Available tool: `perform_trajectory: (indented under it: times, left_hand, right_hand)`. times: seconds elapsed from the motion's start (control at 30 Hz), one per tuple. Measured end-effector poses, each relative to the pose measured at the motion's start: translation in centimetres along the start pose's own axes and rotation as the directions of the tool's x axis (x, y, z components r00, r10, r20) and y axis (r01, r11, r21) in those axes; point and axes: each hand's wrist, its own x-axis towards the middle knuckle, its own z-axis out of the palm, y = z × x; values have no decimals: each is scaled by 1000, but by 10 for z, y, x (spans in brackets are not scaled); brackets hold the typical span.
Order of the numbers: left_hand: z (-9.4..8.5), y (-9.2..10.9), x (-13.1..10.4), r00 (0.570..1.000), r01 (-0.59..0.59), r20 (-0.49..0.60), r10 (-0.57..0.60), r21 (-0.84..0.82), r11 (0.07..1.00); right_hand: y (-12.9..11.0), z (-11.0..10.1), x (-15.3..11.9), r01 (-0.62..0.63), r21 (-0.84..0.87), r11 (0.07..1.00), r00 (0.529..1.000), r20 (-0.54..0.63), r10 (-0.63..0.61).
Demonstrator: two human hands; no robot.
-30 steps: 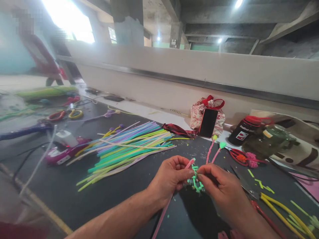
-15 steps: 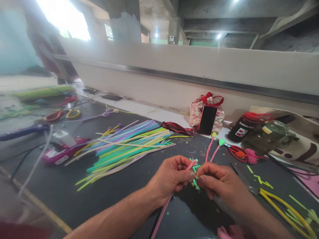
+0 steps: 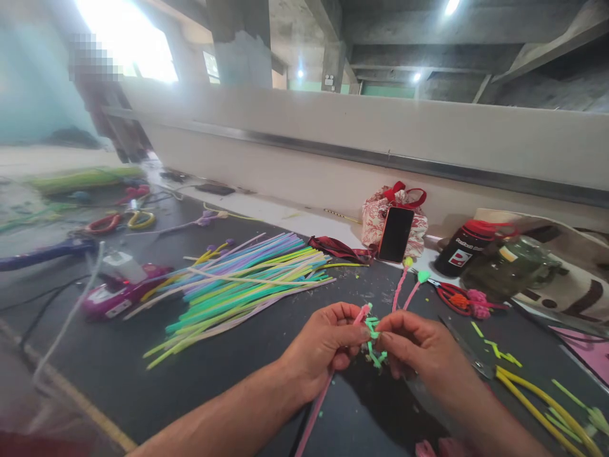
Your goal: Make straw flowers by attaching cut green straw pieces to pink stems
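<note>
Between thumb and fingers, my left hand (image 3: 328, 343) pinches a pink stem (image 3: 316, 409) that hangs down toward the near edge; its upper end has a bit of green on it. My right hand (image 3: 413, 343) is closed close beside it, its fingertips on a small green piece (image 3: 374, 334). Short green pieces (image 3: 377, 359) lie on the dark table below the fingertips. Beyond my right hand are two pink stems, one with a yellow tip (image 3: 408, 261) and one with a green tip (image 3: 423, 276).
Colored stems (image 3: 247, 285) lie in a pile left of center. A purple glue gun (image 3: 152, 279) sits farther left. Yellow-handled scissors (image 3: 533, 400) lie at right. A phone (image 3: 396, 233), black bottle (image 3: 464, 246) and green jar (image 3: 511, 266) stand behind. A person (image 3: 107, 108) is far left.
My fingertips have moved slightly apart, showing more of the green piece between them. The pink stem's end has tilted more upright. The person at far left has shifted right.
</note>
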Motion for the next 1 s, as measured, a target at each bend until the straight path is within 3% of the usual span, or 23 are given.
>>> perform_trajectory:
  times: [0.3,0.57,1.0]
  left_hand:
    - [2,-4,0,1000,22,16,-22,43,999]
    - [7,-1,-5,999,-5,50,-7,227,974]
    - [2,-6,1,994,35,75,-78,454,890]
  right_hand:
    - [-1,-2,0,28,-61,998,996,81,-23]
    - [-7,-21,-1,-29,-54,998,997,68,32]
    - [-10,-25,-2,110,-310,944,988,135,-71]
